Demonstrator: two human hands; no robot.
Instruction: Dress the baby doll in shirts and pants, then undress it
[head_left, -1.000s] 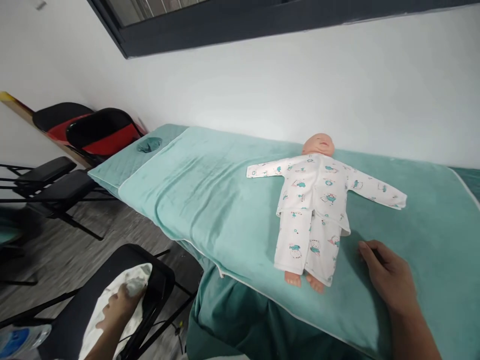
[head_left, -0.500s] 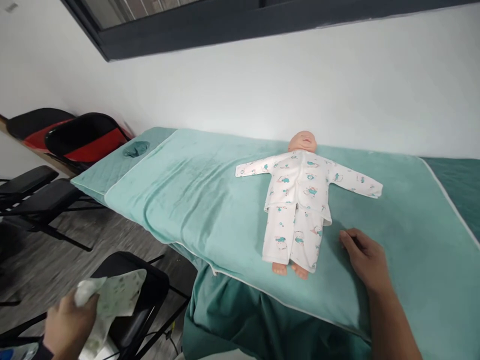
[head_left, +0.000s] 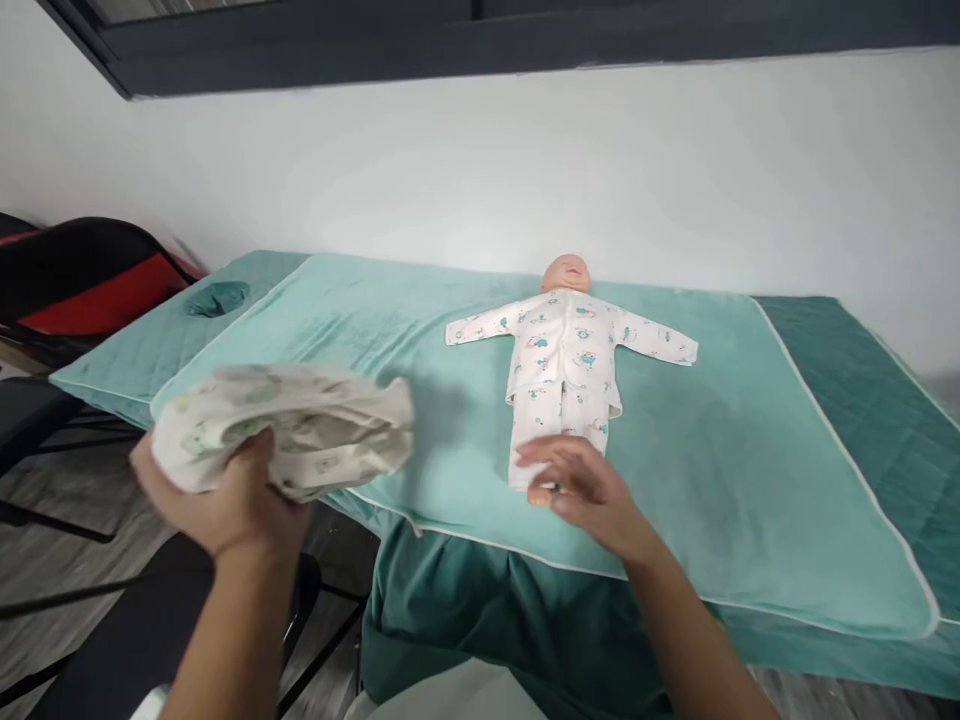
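A folded white printed cloth [head_left: 352, 425] is gripped in my left hand [head_left: 240, 510], raised over the near left edge of the bed; the thumb lies inside its fold. My right hand [head_left: 589, 495] holds nothing, its fingers loosely bent and apart, in front of the doll's lower legs and partly hiding its feet. The baby doll [head_left: 566, 274] lies on its back with arms spread, head toward the wall. It wears a white printed top [head_left: 564, 340] and matching trousers [head_left: 540, 415].
A light green sheet [head_left: 712, 400] with white piping covers the massage bed [head_left: 847, 400], which has a face hole [head_left: 217, 298] at its left end. Black folding chairs [head_left: 97, 270] stand at the left, and a black chair seat [head_left: 142, 630] is below my left arm.
My left hand has lifted the cloth from beside the near chair, up and right to the bed. My right hand has left the sheet and moved left toward the doll's legs, its fingers opening.
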